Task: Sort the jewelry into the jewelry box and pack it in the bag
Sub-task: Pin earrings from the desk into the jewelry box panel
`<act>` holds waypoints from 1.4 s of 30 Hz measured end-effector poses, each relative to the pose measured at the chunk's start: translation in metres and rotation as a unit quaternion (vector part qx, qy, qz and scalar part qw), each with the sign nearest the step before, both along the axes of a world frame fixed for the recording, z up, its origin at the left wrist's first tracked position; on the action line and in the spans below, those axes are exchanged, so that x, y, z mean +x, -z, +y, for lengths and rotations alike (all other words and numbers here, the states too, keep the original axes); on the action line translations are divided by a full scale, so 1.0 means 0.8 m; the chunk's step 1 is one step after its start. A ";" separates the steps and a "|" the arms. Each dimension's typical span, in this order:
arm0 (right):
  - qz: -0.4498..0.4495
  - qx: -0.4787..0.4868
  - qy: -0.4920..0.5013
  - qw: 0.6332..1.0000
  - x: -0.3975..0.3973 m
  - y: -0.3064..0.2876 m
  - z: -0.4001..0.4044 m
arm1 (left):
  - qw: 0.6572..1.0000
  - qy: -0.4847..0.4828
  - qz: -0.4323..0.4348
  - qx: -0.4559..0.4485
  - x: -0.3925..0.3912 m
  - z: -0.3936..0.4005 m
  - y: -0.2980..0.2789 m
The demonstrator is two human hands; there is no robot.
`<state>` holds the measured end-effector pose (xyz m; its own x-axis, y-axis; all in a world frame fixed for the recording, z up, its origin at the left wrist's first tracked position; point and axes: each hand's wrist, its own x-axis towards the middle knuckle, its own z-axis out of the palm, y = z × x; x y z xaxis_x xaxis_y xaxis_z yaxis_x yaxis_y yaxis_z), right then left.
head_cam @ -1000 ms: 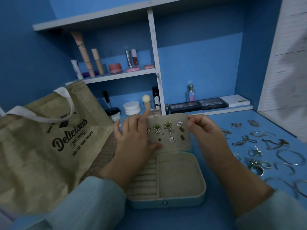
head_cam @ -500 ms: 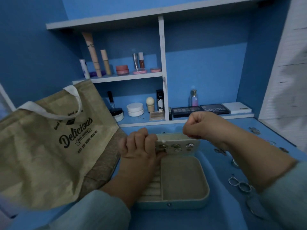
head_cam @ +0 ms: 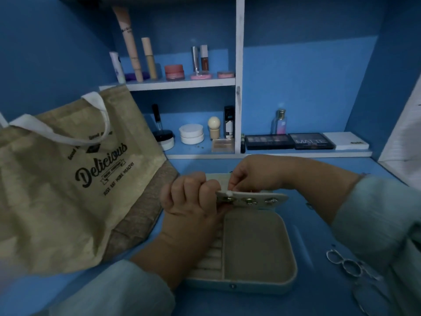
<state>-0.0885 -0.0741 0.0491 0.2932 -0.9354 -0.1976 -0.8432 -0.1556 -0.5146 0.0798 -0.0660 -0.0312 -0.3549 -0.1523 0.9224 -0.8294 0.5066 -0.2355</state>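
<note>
At the left of the frame I see the tan bag (head_cam: 57,179), printed "Delicious", slumped on the blue table (head_cam: 314,224) with its white handle looped over the top. Just right of it, near the middle, my left hand (head_cam: 189,204) is curled round the left end of the earring panel (head_cam: 262,199), fingers on top and thumb beneath, holding the panel tipped nearly flat so I view it edge-on, with several earrings showing along its face. Below it the jewelry box (head_cam: 257,247) lies open in the lower centre, ring rolls on its left side partly behind my wrist and a bare padded compartment on its right. My right hand (head_cam: 252,174) comes in from the right, its fingers pinched on something small and pale at the panel's upper edge; I cannot tell what it is. At the lower right, silver rings (head_cam: 348,265) lie on the table beside my sleeve. Cosmetics (head_cam: 191,133) stand on the shelves across the top.
</note>
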 end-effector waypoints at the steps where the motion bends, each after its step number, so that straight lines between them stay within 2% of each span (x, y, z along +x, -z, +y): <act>1: 0.006 0.005 -0.013 1.000 0.001 0.002 -0.003 | 1.000 -0.004 -0.001 -0.001 0.000 0.000 0.000; 12: -0.026 0.055 -0.036 0.997 -0.008 0.008 -0.017 | 1.000 -0.010 0.002 0.011 0.000 0.001 0.003; 20: 0.006 0.035 -0.041 0.999 -0.007 0.011 -0.015 | 1.000 -0.016 -0.002 0.006 -0.001 0.001 0.003; 31: -0.036 0.052 -0.025 0.998 -0.011 0.010 -0.012 | 1.000 -0.014 -0.003 0.017 -0.001 0.002 0.001; 42: -0.026 0.052 -0.023 0.998 -0.007 0.014 -0.009 | 1.000 -0.008 0.000 0.018 -0.002 0.002 0.001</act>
<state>-0.0944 -0.0814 0.0381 0.3482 -0.8960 -0.2756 -0.8082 -0.1380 -0.5724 0.0785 -0.0641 -0.0320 -0.3521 -0.1913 0.9162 -0.8374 0.5016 -0.2170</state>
